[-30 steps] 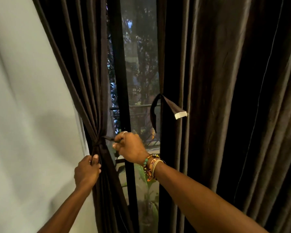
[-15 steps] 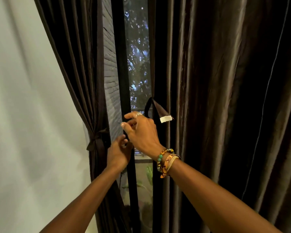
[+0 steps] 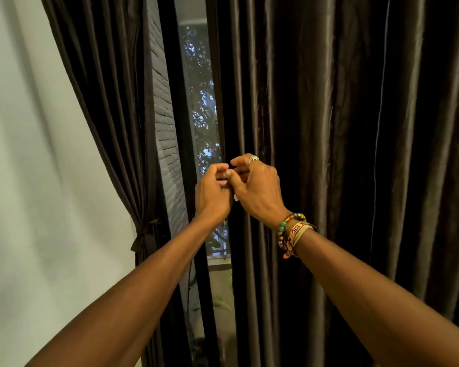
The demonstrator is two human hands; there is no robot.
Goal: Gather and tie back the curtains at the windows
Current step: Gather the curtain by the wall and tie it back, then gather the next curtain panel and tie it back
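White wall [image 3: 37, 181] fills the left of the frame; next to it the left curtain [image 3: 112, 102] is bunched up and tied with a bow [image 3: 143, 235], so that one looks done; the right curtain [image 3: 355, 154] hangs loose and is not yet tied; at its edge, mid-frame, the left hand [image 3: 212, 197] and right hand [image 3: 257, 192] curl their fingers close together; I cannot tell what they pinch.

Tied dark-brown fabric curtain [image 3: 112, 102] hangs left, loose dark-brown fabric curtain [image 3: 355, 128] right, with the narrow glass window [image 3: 200, 102] between them. The left hand [image 3: 212, 193] and right hand [image 3: 259, 189] meet before the loose curtain's edge.

Left hand [image 3: 213, 195], right hand [image 3: 259, 193]: curled, touching.
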